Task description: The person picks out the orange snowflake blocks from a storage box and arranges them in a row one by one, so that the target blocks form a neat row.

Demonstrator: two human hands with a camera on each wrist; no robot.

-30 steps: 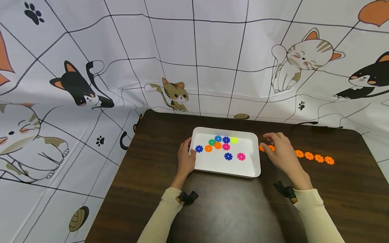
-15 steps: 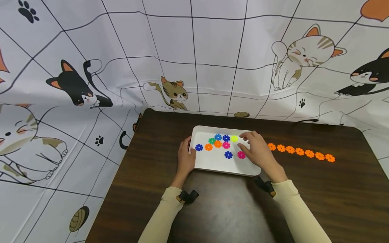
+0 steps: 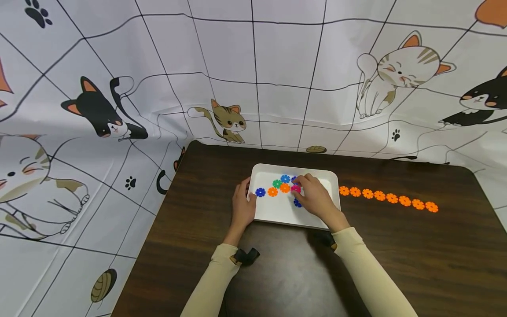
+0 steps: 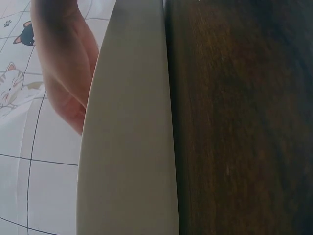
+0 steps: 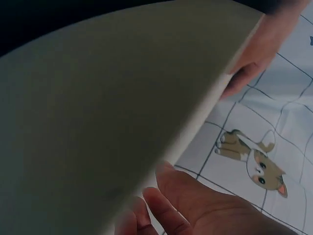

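Observation:
A white tray (image 3: 271, 215) lies on the dark table, with several flower-shaped plastic discs in it. My left hand (image 3: 242, 206) grips the tray's left side, thumb at the rim and fingers along the outer wall. Over the tray's right half is my right hand (image 3: 317, 198), fingers loosely bent. Its thumb is near a pink disc (image 3: 295, 188), and no disc shows between the fingertips. A dark blue disc (image 3: 298, 202) lies just below them. To the left are orange (image 3: 272, 192), green (image 3: 277, 183) and light blue (image 3: 285, 178) discs. The right hand covers part of the tray.
A row of several orange discs (image 3: 392, 198) runs across the table (image 3: 435, 246), rightward from the tray's right edge. Behind the table hangs a white cloth (image 3: 285, 53) with cat drawings.
My right hand has moved left, from the orange row to over the tray's discs. The near end of the row is now uncovered. My left hand stays at the tray.

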